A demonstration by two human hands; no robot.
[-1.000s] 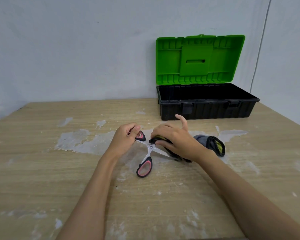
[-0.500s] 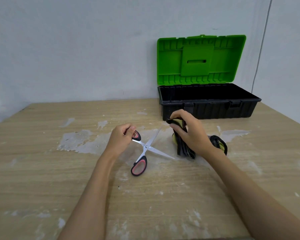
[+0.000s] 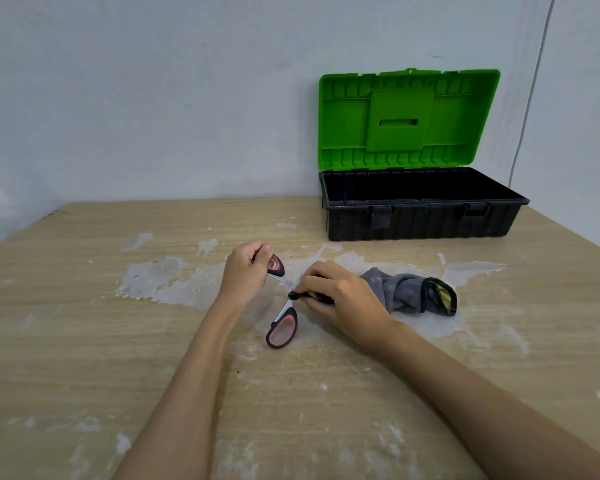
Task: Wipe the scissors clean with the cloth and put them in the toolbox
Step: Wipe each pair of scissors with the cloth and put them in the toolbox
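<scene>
Lying spread open on the desk [image 3: 84,341], the scissors [image 3: 280,315] sit nearest; the left hand [image 3: 245,273] grips their upper handle; the right hand [image 3: 340,299] pinches the cloth [image 3: 406,292] at the pivot; beyond, the toolbox [image 3: 420,216] stands open.

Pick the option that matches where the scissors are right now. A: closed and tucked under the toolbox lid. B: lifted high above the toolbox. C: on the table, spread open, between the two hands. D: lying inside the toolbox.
C: the scissors lie spread open on the table, the left hand gripping one handle, the right hand pressing the cloth at the blades; the toolbox stands open behind.
</scene>
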